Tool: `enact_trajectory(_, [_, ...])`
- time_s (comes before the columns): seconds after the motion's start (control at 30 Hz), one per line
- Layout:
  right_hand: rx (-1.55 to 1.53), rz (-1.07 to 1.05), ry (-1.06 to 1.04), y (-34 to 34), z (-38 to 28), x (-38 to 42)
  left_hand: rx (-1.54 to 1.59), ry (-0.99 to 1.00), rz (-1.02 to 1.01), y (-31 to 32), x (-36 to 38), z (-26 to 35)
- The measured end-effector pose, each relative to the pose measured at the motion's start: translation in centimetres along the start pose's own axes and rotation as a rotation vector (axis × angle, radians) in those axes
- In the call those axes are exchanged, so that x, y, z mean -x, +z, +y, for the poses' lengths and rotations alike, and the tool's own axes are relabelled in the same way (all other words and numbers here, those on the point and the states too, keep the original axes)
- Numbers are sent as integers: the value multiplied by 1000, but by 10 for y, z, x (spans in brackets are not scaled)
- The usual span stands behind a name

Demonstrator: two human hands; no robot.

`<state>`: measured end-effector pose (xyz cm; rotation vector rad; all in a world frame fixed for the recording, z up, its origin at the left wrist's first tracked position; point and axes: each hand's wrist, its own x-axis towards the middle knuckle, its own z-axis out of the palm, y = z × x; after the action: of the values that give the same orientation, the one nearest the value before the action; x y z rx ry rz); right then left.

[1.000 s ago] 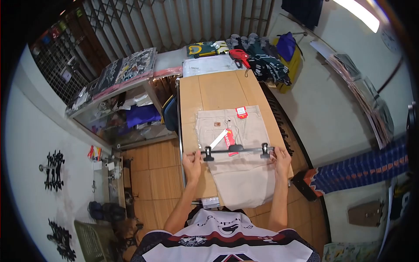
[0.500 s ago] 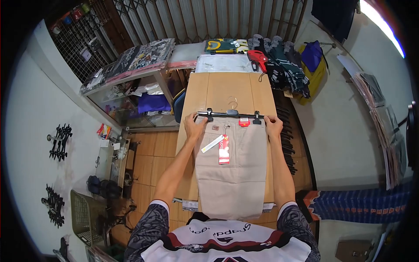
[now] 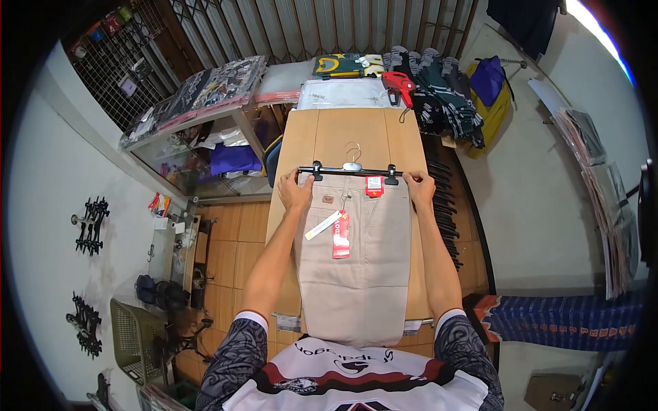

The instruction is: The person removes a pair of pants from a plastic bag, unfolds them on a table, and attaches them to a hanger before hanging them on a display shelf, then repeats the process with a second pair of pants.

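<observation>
Beige trousers [image 3: 356, 274] lie on the wooden table [image 3: 363, 130], their waistband clipped to a black hanger [image 3: 351, 167] with a metal hook. My left hand [image 3: 295, 192] pinches the hanger's left end by the waistband corner. At the opposite end, my right hand [image 3: 419, 190] has its fingers closed on the bar beside the right clip. A red tag [image 3: 340, 236] and a white tag [image 3: 322, 225] hang over the front of the trousers, and a red label [image 3: 374, 186] sits at the waistband.
Beyond the table are packaged shirts, a red tag gun [image 3: 399, 89] and piled dark socks [image 3: 442, 96]. A glass display case [image 3: 199, 151] stands at the left. A green basket [image 3: 130, 342] is at lower left, and blue patterned fabric [image 3: 562, 322] at lower right.
Both hands and the hanger have shifted slightly up and left in view, together with the trousers. The hook now appears more upright, and the tags lie a little further left.
</observation>
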<state>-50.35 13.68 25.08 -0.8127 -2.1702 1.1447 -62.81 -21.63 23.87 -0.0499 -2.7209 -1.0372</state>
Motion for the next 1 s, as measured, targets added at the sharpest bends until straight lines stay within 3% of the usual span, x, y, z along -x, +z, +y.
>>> enact_trajectory(0.17, [-128,-106,116,0,18,-22,4,4,-9,1,1,-3])
enact_trajectory(0.27, [-108,64,35,-1,-6,-26,-2,-6,-21,-2,2,0])
enact_trajectory(0.37, [-197,36,-186,26,-45,-11,-4,5,-7,-3,4,3])
enact_trajectory(0.57, [-128,-391,-522,117,-122,38,16,116,118,4,4,-6])
enact_trajectory(0.8, [286,-525,-552,177,-141,53,133,152,95,1,3,-15])
enact_trajectory(0.9, [347,-624,-542,185,-141,42,152,52,-36,-1,-2,-15])
enact_trajectory(1.0, [214,-697,-501,197,-137,27,80,10,-97,-1,-4,-13])
